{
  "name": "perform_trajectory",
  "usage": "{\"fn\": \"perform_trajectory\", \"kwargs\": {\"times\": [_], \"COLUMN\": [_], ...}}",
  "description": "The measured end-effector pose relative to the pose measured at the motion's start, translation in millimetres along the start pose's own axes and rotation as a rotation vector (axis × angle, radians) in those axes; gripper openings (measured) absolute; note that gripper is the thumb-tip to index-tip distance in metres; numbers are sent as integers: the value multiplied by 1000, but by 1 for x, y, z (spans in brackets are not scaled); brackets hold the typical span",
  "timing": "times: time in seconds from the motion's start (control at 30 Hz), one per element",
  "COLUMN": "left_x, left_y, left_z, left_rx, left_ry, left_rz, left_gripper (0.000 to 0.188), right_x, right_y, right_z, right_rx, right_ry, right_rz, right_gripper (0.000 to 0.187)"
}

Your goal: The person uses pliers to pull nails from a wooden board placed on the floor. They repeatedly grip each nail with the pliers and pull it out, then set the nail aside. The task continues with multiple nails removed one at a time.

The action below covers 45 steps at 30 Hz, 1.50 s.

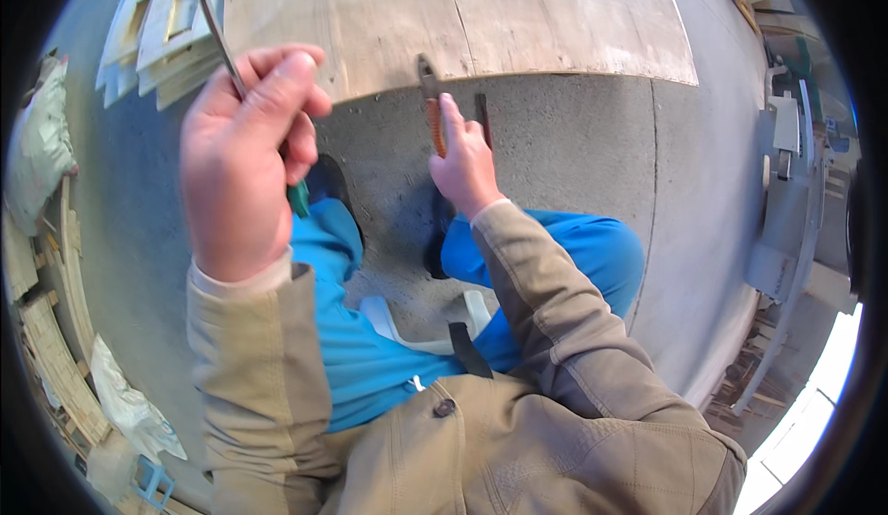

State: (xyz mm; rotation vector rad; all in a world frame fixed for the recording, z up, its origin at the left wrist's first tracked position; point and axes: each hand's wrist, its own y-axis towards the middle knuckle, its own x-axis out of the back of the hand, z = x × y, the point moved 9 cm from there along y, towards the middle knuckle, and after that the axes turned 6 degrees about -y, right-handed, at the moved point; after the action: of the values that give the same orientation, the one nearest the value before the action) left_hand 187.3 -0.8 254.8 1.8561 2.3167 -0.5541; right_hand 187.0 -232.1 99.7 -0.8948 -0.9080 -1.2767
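Observation:
My left hand (pixel 242 159) is raised at the left, fingers closed around a tool with a thin metal shaft (pixel 213 24) and a green handle (pixel 298 198), which looks like a screwdriver. Lower and farther right, my right hand (pixel 465 163) grips pliers with ribbed orange handles (pixel 437 128). Their jaws (pixel 425 69) point forward over the near edge of a plywood sheet (pixel 555 15). A dark, reddish bar (pixel 485 119) shows beside my right fingers; whether it belongs to the pliers or is separate, I cannot tell.
Thin wooden panels with cut-out windows (pixel 180 29) are stacked at the far left. White sacks (pixel 134 404) and wood scraps (pixel 57 358) line the left side. Metal racking (pixel 805 237) stands along the right. Under me is a pale stool (pixel 381 316) on the concrete floor (pixel 592 154).

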Motion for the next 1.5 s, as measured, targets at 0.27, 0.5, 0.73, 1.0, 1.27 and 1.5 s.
{"fn": "perform_trajectory", "kwargs": {"times": [0.27, 0.5, 0.73, 1.0, 1.27, 1.5], "left_x": [-2, 5, 3, 2, 2, -2], "left_y": [2, -3, -1, 2, 5, 4], "left_z": [-2, 3, 5, 5, 8, 12], "left_rx": [-20, -17, -5, -12, 3, 6], "left_ry": [-5, 7, 5, 6, 47, 48], "left_rz": [16, 19, 20, 33, 33, 41], "left_gripper": [17, 17, 16, 16, 25, 24], "right_x": [27, -10, 0, -21, 12, -38], "right_y": [-8, -21, -17, -20, -23, -51], "right_z": [-4, -36, -38, -44, -37, -39], "right_rx": [131, 0, 23, -59, -141, -536], "right_ry": [139, 176, 223, 377, 888, 1164], "right_rz": [-279, -189, -220, -83, -72, 529], "right_gripper": [92, 92, 90, 89, 58, 30]}}
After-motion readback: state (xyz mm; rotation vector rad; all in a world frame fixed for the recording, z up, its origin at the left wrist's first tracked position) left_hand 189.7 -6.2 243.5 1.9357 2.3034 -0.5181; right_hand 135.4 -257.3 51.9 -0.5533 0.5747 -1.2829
